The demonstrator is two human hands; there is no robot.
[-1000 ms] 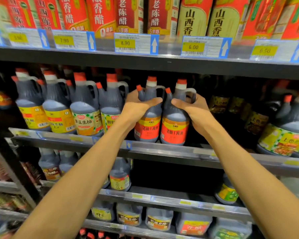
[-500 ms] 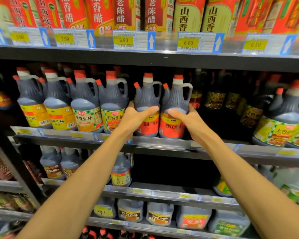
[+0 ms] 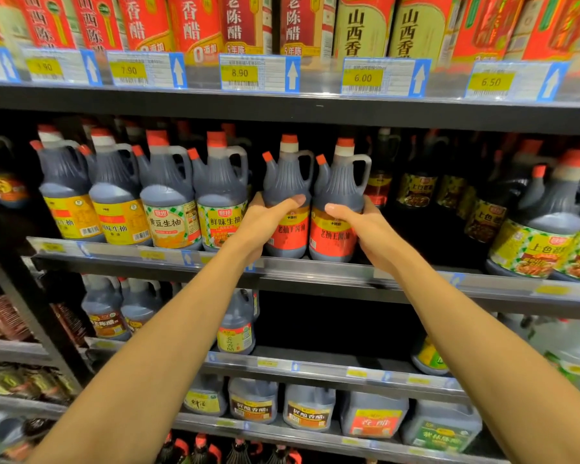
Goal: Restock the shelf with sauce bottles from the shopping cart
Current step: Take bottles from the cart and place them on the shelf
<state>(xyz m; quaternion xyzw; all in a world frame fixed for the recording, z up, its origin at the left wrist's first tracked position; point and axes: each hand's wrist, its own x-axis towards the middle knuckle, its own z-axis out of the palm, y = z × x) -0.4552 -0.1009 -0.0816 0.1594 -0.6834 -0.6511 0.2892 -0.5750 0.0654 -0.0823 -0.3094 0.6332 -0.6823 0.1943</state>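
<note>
Left hand fingers hidden behind left red-label bottle; upper-shelf cartons cropped by top edge; leftmost price tag blurred.

bright top shelf, dim recesses below, soft blur, wide-angle bending at edges

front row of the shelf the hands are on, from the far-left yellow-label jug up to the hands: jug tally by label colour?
Plain yellow label: 2
Yellow label with green check trim: 2
Red label: 2, the left hand holding one, the right hand holding the other
Total: 6
</note>
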